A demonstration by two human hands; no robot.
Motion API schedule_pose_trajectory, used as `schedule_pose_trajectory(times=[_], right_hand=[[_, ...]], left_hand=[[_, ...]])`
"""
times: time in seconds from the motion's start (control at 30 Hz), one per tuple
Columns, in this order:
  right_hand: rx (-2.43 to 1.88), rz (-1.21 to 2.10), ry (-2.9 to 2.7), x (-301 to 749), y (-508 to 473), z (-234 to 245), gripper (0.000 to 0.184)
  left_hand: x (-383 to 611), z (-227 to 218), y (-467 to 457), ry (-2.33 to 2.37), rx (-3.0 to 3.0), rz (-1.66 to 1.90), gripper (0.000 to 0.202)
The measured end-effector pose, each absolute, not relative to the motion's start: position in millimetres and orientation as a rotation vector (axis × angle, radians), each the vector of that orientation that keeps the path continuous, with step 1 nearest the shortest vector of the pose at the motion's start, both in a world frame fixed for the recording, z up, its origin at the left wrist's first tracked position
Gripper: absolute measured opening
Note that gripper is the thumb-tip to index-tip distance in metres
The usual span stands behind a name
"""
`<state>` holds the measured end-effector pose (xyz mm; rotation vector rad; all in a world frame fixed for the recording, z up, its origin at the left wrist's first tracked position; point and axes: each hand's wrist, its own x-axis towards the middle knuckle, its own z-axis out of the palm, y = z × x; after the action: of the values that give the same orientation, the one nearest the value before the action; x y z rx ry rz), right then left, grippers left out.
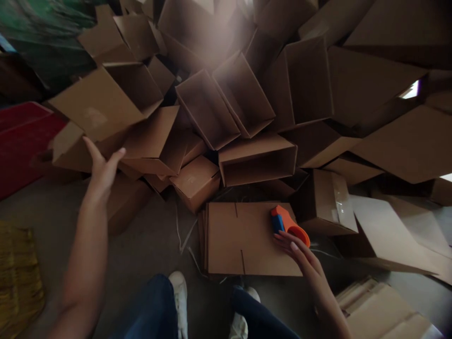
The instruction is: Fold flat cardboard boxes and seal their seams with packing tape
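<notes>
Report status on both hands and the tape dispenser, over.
Left hand open under tilted cardboard box. Right hand open at orange tape dispenser. Flattened carton beneath it.

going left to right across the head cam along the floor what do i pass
yellow woven mat → left hand → white sneaker → flattened cardboard box → stacked flat cardboard
</notes>
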<state>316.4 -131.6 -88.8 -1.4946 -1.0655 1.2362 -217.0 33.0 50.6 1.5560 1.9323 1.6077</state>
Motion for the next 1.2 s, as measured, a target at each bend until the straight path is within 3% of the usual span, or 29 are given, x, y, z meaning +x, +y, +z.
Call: schedule_pose_trajectory(times=[0.03, 0.23, 0.33, 0.37, 0.47, 0.63, 0.67, 0.8, 1.03, 1.2], right_hand=[[-1.524, 1.214, -1.084, 317.1, -130.6, -90.8, 0.058], [-1.760, 0.958, -1.161, 334.4, -123.5, -131.0, 0.061], [-1.923, 0.735, -1.167, 348.5, -120.9, -152.6, 0.068], [-1.979, 0.627, -1.196, 353.0, -119.7, -157.2, 0.071], [-2.072, 0.279, -1.357, 361.7, -112.1, -162.8, 0.086], [-2.175, 0.138, -1.506, 349.8, -91.0, -161.6, 0.114], [-2.213, 0.159, -1.519, 344.9, -87.6, -161.9, 0.117], [-2.342, 0.239, -1.565, 327.9, -80.2, -162.8, 0.116], [-2.441, 0.236, -1.652, 326.1, -87.3, -144.1, 0.073], [-2.407, 0.158, -1.462, 364.1, -124.3, -132.4, 0.073]], left_hand=[[-208.7, 43.5, 25.4, 2.002, 1.450, 1.620, 0.112], [-114.6, -29.6, -37.8, 1.864, 1.468, 1.901, 0.040], [-67.8, -94.4, -71.3, 1.762, 1.563, 1.337, 0.028], [-55.4, -115.2, -81.5, 1.676, 1.592, 1.067, 0.029], [-27.0, -161.8, -105.9, 1.514, 1.632, 0.767, 0.039], [11.0, -193.2, -128.8, 1.170, 1.911, 0.328, 0.121], [18.9, -197.8, -132.2, 1.098, 2.026, 0.177, 0.128], [44.8, -215.3, -144.5, 1.172, 2.286, -0.103, 0.130], [55.0, -210.8, -144.2, 1.256, 2.442, -0.214, 0.100], [58.4, -198.6, -131.9, 1.206, 2.503, -0.335, 0.101]])
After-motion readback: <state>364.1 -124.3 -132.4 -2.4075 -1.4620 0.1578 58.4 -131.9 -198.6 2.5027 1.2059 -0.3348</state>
